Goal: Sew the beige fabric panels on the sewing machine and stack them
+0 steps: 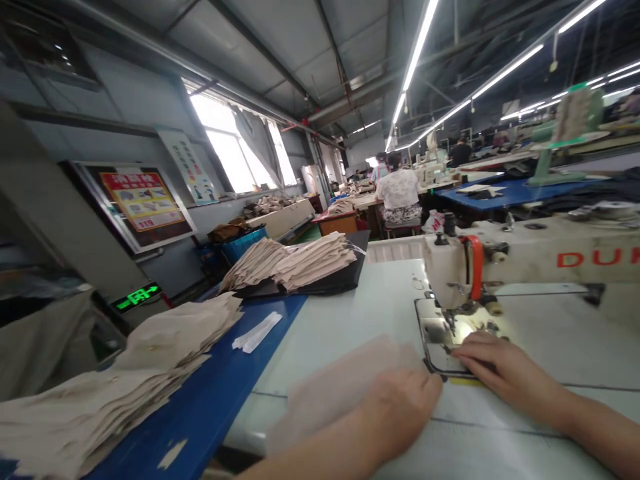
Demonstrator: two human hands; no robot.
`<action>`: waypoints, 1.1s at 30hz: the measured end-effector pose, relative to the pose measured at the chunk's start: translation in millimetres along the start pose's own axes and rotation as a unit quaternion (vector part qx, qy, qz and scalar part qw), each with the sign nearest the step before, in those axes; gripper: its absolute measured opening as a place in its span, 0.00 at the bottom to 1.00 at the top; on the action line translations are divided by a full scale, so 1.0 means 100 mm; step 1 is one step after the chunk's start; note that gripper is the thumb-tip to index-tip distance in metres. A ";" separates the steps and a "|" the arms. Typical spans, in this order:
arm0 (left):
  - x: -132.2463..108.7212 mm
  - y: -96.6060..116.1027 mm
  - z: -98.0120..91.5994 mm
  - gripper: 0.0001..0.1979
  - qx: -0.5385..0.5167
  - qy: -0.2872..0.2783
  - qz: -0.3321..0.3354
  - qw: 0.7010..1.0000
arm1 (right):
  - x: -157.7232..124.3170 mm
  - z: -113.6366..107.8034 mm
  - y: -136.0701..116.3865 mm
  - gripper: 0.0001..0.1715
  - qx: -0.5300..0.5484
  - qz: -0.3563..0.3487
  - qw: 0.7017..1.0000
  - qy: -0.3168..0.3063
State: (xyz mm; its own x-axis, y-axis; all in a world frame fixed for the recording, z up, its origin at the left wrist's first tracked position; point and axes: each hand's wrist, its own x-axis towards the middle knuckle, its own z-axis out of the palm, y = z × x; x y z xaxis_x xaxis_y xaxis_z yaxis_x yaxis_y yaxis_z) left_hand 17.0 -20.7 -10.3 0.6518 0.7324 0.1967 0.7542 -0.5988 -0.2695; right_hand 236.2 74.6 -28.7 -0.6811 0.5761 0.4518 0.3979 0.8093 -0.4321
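In the head view, a thin beige fabric piece (345,380) lies smeared by motion over the pale tabletop. Its right end meets my left hand (403,407), whose fingers are closed on it. My right hand (493,360) rests at the needle plate (435,333) of a sewing machine (460,267), just below the presser foot and needle. The fingers of that hand are pressed together, with a small dark bit by the fingertips. Whatever they pinch is hidden.
Left of the machine, a blue table (200,393) bears a long stack of beige fabric pieces (150,353) and white strips (257,332). More fabric bundles (315,260) lie on black cloth (355,267) beyond. A person (400,190) sits further ahead, back turned.
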 end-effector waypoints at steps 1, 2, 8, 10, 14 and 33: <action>0.01 0.02 -0.02 0.06 -0.019 -0.001 -0.008 1.000 | 0.01 -0.01 -0.02 0.19 -0.002 -0.006 1.000 0.001; 0.00 0.02 -0.05 0.09 -0.049 -0.002 -0.026 0.998 | 0.02 -0.03 -0.04 0.18 -0.007 -0.011 1.000 0.005; -0.42 -0.21 -0.03 0.21 -0.242 0.040 -0.207 0.947 | 0.05 -0.05 -0.09 0.16 -0.013 -0.022 1.000 0.005; -0.56 -0.32 0.11 0.24 -0.207 0.033 -0.241 0.948 | 0.05 -0.06 -0.13 0.15 -0.011 -0.025 1.000 0.002; -0.59 -0.48 0.29 0.28 -0.169 -0.044 -0.196 0.965 | 0.06 -0.07 -0.23 0.14 0.003 -0.074 0.997 -0.020; -1.22 -1.44 -0.09 0.19 -0.055 0.085 -0.408 0.907 | -0.06 0.05 -0.12 0.17 -0.036 -0.100 0.994 -0.030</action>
State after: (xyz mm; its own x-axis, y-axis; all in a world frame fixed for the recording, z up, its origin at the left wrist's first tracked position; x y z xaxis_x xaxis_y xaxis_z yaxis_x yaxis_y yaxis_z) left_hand -170.0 -26.8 12.8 -0.1317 0.8917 0.4330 0.9884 0.0849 0.1257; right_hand 232.1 60.9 -30.1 -0.7849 0.3977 0.4751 0.2934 0.9140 -0.2803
